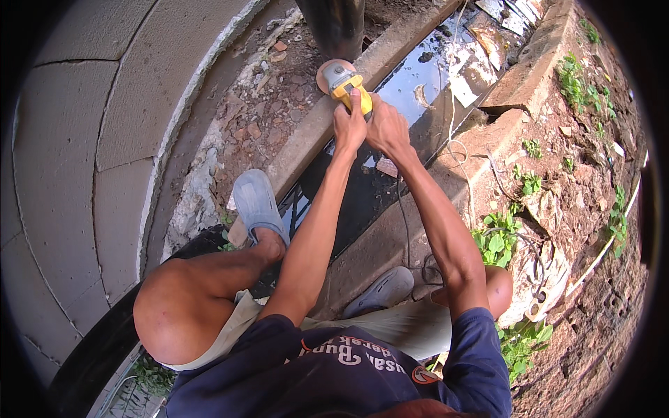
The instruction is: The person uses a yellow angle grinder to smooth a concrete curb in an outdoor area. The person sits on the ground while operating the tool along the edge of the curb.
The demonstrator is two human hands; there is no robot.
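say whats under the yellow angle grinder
Concrete curb shows on both sides of the angle grinder, with dark water right of the curb. The tool covers the spot directly beneath, so whether its disc touches anything is unclear.

In the upper middle of the frame, your left hand (350, 127) and right hand (387, 128) grip a yellow-and-grey angle grinder (344, 85), its round disc (323, 78) near the foot of a dark post (334, 28). A water channel (415, 68) slants from the upper right toward the centre, your grey clogs (255, 198) on either side, while a grey wall (63, 160) fills the left and green plants (496, 242) dot the right.
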